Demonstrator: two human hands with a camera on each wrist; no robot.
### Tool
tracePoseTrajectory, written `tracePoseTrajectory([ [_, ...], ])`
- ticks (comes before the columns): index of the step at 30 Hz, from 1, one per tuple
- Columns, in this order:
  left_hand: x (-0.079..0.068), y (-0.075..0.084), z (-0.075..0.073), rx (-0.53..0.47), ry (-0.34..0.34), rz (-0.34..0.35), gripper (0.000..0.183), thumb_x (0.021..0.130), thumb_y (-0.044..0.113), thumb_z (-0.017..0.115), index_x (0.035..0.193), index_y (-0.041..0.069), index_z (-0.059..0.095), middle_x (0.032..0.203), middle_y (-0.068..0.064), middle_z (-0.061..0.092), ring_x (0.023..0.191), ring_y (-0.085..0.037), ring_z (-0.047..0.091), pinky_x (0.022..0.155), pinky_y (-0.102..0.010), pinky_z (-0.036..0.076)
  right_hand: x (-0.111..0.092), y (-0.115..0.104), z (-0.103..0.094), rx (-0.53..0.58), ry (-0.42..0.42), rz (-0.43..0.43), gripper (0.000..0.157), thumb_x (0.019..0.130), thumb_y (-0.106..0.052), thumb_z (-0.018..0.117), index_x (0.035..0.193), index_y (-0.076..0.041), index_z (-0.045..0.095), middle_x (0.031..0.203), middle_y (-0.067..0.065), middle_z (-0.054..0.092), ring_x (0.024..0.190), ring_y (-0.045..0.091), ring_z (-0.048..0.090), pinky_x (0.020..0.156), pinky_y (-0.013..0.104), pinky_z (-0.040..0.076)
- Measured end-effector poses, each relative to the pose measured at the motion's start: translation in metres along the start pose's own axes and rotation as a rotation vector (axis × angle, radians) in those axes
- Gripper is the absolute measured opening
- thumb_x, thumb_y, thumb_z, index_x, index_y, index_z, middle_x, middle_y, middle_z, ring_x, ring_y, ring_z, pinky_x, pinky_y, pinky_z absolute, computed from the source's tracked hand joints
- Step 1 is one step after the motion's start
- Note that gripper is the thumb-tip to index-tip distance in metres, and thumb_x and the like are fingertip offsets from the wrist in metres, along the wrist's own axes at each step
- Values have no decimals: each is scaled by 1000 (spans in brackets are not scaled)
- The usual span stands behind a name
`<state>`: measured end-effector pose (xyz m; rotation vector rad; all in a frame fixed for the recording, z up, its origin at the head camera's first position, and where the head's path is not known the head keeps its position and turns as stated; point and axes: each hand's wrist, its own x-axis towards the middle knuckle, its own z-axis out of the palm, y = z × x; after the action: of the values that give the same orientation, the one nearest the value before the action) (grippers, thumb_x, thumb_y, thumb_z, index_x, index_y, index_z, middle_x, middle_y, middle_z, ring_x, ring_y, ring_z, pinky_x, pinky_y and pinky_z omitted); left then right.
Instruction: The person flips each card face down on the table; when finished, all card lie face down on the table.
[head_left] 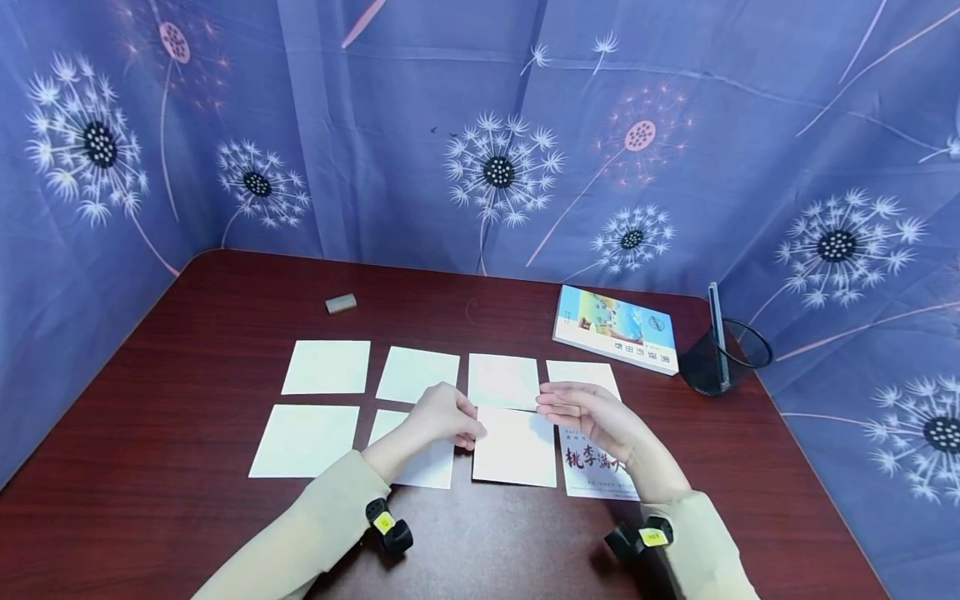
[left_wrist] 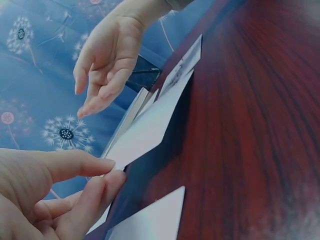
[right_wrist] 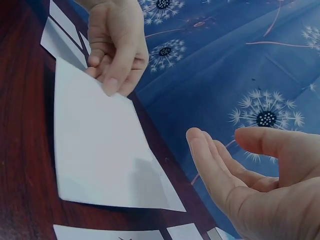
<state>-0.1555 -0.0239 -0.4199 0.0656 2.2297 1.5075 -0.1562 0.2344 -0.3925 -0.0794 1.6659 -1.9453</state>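
My left hand [head_left: 448, 414] pinches the edge of a white card [head_left: 514, 447] between thumb and fingers. In the left wrist view this card [left_wrist: 145, 130] is lifted off the table, with a dark shadow under it. My right hand [head_left: 588, 417] hovers beside the card with its fingers apart from it, holding nothing; in the right wrist view its fingers [right_wrist: 215, 170] are loosely extended. Below the right hand lies a card printed with dark red characters [head_left: 592, 467], partly covered by that hand. Another white card [head_left: 423, 462] lies partly behind my left hand.
More white cards lie in two rows, such as the far-left one [head_left: 326, 367] and the near-left one [head_left: 303, 442]. A small grey block [head_left: 341, 304] sits farther back. At the back right are a book [head_left: 615, 329] and a black mesh pen holder [head_left: 705, 367]. A blue curtain [head_left: 405, 125] borders the table.
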Motion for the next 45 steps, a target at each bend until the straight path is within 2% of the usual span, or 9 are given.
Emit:
tracePoseTrajectory([
  [6, -1, -2, 0, 77, 17, -4, 9, 70, 0, 72, 79, -1, 70, 58, -5, 69, 48, -8, 64, 55, -21, 57, -1, 1, -4, -5, 5, -2, 50, 103, -7, 44, 140, 23, 29, 108, 3, 73, 99, 9, 70, 91, 25, 55],
  [12, 0, -5, 1, 106, 44, -2, 18, 69, 2, 75, 86, -1, 69, 59, -4, 69, 47, -7, 64, 55, -20, 57, -4, 0, -5, -43, 16, -4, 54, 103, -10, 44, 141, 23, 26, 109, 2, 73, 101, 8, 69, 93, 25, 54],
  [19, -1, -5, 0, 132, 76, 1, 25, 68, 3, 76, 90, -1, 66, 63, -6, 69, 47, -7, 63, 55, -21, 56, -6, -3, -6, -7, 34, 4, 53, 102, -8, 45, 141, 22, 27, 109, 3, 73, 101, 11, 70, 92, 25, 55],
  [24, -2, -5, -1, 209, 102, 19, 30, 67, 5, 77, 94, 1, 67, 70, -5, 69, 48, -6, 64, 60, -18, 55, -7, -2, -9, 2, 36, -1, 49, 103, -7, 44, 140, 21, 30, 108, 4, 73, 99, 10, 71, 90, 24, 55],
  [30, -2, -4, -2, 239, 115, 38, 33, 66, 3, 76, 98, 1, 68, 72, -4, 68, 50, -6, 64, 60, -21, 56, -10, -3, -13, -14, 59, -11, 48, 103, -9, 45, 139, 20, 33, 108, 2, 73, 99, 10, 71, 90, 24, 55],
  [34, 0, -2, 1, 183, 73, 76, 32, 68, 3, 77, 99, 0, 68, 71, -6, 71, 53, -10, 67, 61, -23, 57, -12, -4, -20, -32, 60, -15, 48, 102, -10, 46, 139, 20, 35, 109, 2, 73, 100, 10, 70, 90, 24, 55],
  [38, 6, -2, 7, 91, -6, 157, 32, 76, 11, 79, 104, 1, 68, 86, -9, 74, 67, -12, 70, 59, -25, 57, -17, -4, -35, -91, 38, -14, 48, 103, -13, 45, 138, 18, 38, 109, -1, 73, 102, 8, 70, 90, 24, 55],
  [42, 12, 0, 16, 22, -71, 210, 37, 82, 20, 77, 114, 3, 68, 101, -8, 73, 87, -15, 68, 71, -28, 57, -28, -4, -57, -125, -22, 2, 41, 105, -15, 42, 135, 11, 49, 112, -2, 72, 105, 9, 69, 92, 24, 54],
  [45, 14, 6, 25, -105, -136, 166, 45, 85, 21, 73, 123, 0, 63, 109, -11, 72, 99, -20, 68, 87, -32, 56, -38, -4, -74, -130, -84, 16, 39, 106, -14, 39, 134, 9, 51, 115, 1, 72, 109, 11, 68, 94, 26, 54],
])
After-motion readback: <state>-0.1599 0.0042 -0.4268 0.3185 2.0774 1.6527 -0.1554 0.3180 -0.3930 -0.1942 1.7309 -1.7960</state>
